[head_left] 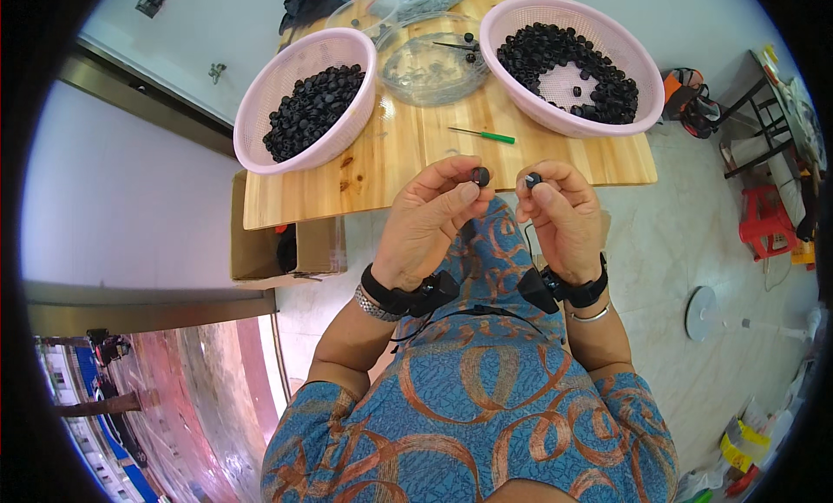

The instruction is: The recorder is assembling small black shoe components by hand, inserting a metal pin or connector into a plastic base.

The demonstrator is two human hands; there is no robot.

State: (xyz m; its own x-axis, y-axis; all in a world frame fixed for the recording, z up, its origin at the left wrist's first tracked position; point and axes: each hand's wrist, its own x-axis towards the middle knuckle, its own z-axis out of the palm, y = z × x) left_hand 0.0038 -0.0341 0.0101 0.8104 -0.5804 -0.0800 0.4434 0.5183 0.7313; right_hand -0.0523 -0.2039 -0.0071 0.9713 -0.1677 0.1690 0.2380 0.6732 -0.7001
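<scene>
Between thumb and fingers of my left hand (438, 204) is a small round black cap (481, 177). My right hand (562, 212) pinches a second small black piece (533, 180) with a pale bit at its side; its exact kind is too small to tell. The two pieces are apart, held just off the table's near edge. Beyond my hands a screwdriver (486, 137) with a green handle lies on the wooden table (408, 169). Pink baskets hold many small black pieces, one at the left (369, 78) and one at the right (646, 113).
A clear round plastic tray (434, 91) with small bits and a pair of dark tweezers (455, 46) sits between the baskets. Under the table's left side stands a cardboard box (321, 247). A red stool (765, 221) and a white fan (701, 312) are on the right.
</scene>
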